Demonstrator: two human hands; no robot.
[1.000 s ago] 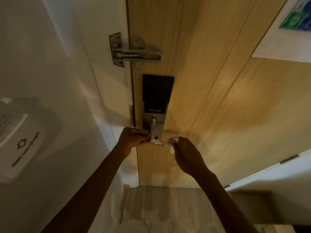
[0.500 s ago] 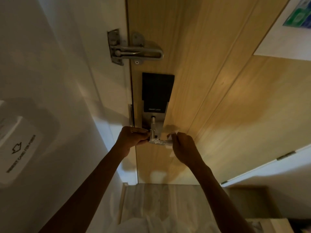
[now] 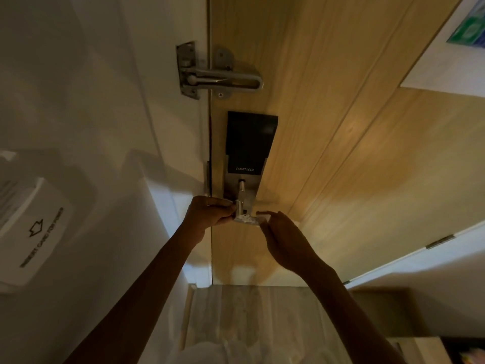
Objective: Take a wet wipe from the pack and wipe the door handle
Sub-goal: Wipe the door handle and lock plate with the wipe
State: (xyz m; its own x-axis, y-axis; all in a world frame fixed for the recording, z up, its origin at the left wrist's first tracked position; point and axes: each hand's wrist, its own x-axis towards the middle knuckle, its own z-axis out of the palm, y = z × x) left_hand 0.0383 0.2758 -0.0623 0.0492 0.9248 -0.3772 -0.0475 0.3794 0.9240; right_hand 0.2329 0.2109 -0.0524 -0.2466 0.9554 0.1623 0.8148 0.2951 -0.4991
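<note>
Mid-clean: wipe [image 3: 248,220] draped over the handle [image 3: 240,203].
The wipe runs left-right along the handle. The right hand [image 3: 279,231] pinches it at the handle's tip, and the left hand [image 3: 210,212] has fingers curled at the handle's neck, hold unclear.

wooden door [image 3: 354,166] | mounted: swing latch [image 3: 223,80]; smart lock [image 3: 250,137]; door handle [image 3: 241,203] just below
</note>
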